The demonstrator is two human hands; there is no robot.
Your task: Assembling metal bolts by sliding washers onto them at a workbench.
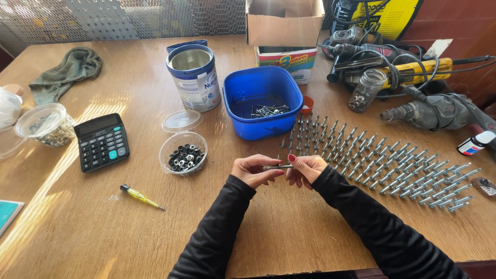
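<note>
My left hand (pixel 251 171) and my right hand (pixel 306 169) meet over the wooden table (pixel 289 227), both pinching one long metal bolt (pixel 277 167) held level between them. Just left of my hands stands a small clear tub of black nuts (pixel 183 153), its lid (pixel 181 121) lying behind it. Right of my hands, several assembled bolts (pixel 382 165) lie in neat rows. A blue plastic bin (pixel 262 102) behind my hands holds more loose bolts.
A black calculator (pixel 101 142), a yellow-handled screwdriver (pixel 140 197), a metal tin (pixel 195 76), a cardboard box (pixel 284 33), a grey rag (pixel 66 72) and clear tubs (pixel 47 124) lie around. Power drills (pixel 434 111), cables and a glass jar (pixel 366 90) crowd the right rear.
</note>
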